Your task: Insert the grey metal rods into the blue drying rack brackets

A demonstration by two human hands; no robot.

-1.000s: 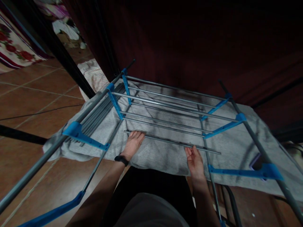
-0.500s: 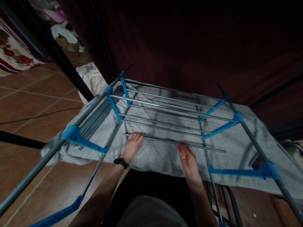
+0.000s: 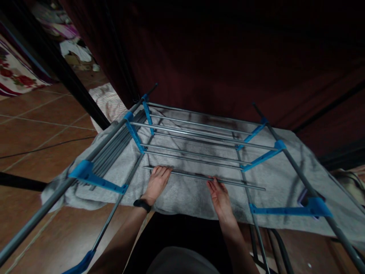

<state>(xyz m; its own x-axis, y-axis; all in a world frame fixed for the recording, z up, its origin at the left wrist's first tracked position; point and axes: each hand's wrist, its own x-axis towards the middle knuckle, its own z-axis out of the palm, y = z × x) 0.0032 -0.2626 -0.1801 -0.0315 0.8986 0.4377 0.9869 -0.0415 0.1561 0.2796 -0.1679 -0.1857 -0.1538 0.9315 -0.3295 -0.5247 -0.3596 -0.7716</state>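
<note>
A loose grey metal tube [image 3: 189, 175] lies crosswise in front of me, just above a grey blanket. Near its left end my left hand [image 3: 157, 182] is closed over it, knuckles up, with a black band on the wrist. Right of the tube's middle, my right hand [image 3: 219, 195] holds it from below between bent fingers. Around them stands a rack frame of grey tubes with blue plastic brackets [image 3: 137, 137]. Several crossbars [image 3: 194, 134] span it beyond my hands. Another blue bracket [image 3: 291, 210] juts inward at the right, and one more [image 3: 97, 179] at the left.
Several loose tubes [image 3: 114, 150] lie bundled on the blanket [image 3: 182, 201] at the left. A dark phone-like object [image 3: 304, 196] rests behind the right side tube. Dark red curtain [image 3: 199, 57] hangs behind, and a black post [image 3: 76, 83] slants at the left above the tiled floor.
The whole view has shifted slightly, so everything sits a little lower and further left. My right hand's fingers now curl more visibly over the tube. My left hand keeps its grip.
</note>
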